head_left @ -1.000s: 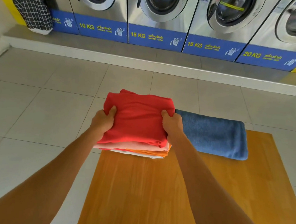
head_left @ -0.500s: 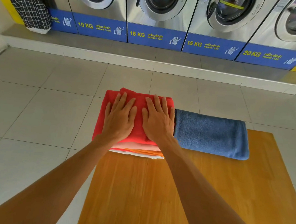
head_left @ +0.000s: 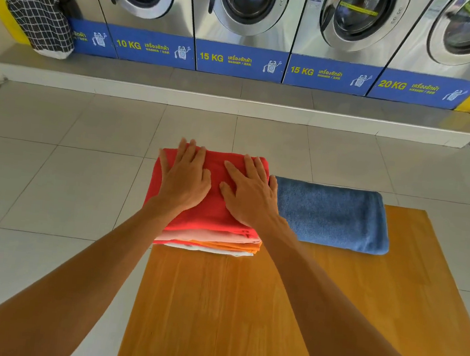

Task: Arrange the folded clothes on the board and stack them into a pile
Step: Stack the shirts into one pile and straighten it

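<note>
**Both palms flat on a stack of folded laundry**

A person's left hand (head_left: 183, 178) and right hand (head_left: 251, 192) lie palm-down, side by side, on a folded red cloth (head_left: 212, 213) that tops a pile of folded clothes (head_left: 209, 240) at the far left corner of a rectangular orange-brown wooden board (head_left: 242, 317). The fingers of both hands are spread and stretched out flat, gripping nothing; the left fingertips (head_left: 190, 145) reach just past the far edge of the red cloth, while the right fingertips (head_left: 251, 162) stop at that edge. The two thumbs point toward each other across a narrow strip of red fabric and do not touch. Below the heels of the hands, the near edge of the pile shows a pale pink layer, an orange layer and a white layer under the red one. Just beside the little finger of the right hand lies a folded blue terry towel (head_left: 331, 215), resting on the board's far edge, its left end close against the pile. Beyond the fingertips, across a grey tiled floor (head_left: 54, 173), stands a row of steel front-loading washing machines (head_left: 244, 19) with blue panels marked 10 KG, 15 KG and 20 KG. A black-and-white checked laundry bag (head_left: 39, 18) hangs at the far left of that row.
</note>
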Motion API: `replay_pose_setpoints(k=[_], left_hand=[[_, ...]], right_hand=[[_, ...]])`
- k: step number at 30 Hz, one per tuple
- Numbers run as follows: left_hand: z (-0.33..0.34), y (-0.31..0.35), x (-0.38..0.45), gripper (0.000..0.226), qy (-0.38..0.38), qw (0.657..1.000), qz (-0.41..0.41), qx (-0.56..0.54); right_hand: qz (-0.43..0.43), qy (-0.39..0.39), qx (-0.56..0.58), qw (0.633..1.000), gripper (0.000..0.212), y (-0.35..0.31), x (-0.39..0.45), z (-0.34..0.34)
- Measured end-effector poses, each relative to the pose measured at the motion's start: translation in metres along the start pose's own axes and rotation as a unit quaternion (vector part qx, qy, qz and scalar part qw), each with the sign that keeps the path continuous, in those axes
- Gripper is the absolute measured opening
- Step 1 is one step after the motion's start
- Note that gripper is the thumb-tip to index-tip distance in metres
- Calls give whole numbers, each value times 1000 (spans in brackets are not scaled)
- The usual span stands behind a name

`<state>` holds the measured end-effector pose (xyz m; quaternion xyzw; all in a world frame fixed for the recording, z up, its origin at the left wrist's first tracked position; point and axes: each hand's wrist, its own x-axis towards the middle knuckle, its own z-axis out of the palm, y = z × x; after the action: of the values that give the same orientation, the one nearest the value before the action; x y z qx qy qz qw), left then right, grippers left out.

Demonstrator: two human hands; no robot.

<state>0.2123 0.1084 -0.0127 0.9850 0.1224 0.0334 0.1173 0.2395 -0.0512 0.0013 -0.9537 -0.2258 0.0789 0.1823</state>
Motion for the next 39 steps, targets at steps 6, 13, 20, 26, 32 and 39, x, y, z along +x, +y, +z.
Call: replay_pose_setpoints(k=[6, 13, 20, 26, 32, 39], left_hand=[[-1, 23, 30, 53, 17, 996, 71, -49], [10, 49, 55, 34, 33, 986, 65, -149], [15, 49, 68, 36, 69, 985, 13, -159], [18, 46, 73, 41, 72, 987, 29, -140], [15, 42, 72, 43, 65, 983, 76, -151], [-11, 19, 35, 26, 188, 964, 124, -141]], right_hand=[[266, 98, 261, 923, 52, 15, -71, -3], [113, -22, 287, 951, 95, 26, -77, 5], [139, 98, 235, 957, 32, 16, -75, 17], [178, 153, 181, 955, 21, 12, -85, 29], [220, 143, 208, 942, 23, 16, -85, 33], [176, 87, 287, 938, 21, 34, -100, -22]])
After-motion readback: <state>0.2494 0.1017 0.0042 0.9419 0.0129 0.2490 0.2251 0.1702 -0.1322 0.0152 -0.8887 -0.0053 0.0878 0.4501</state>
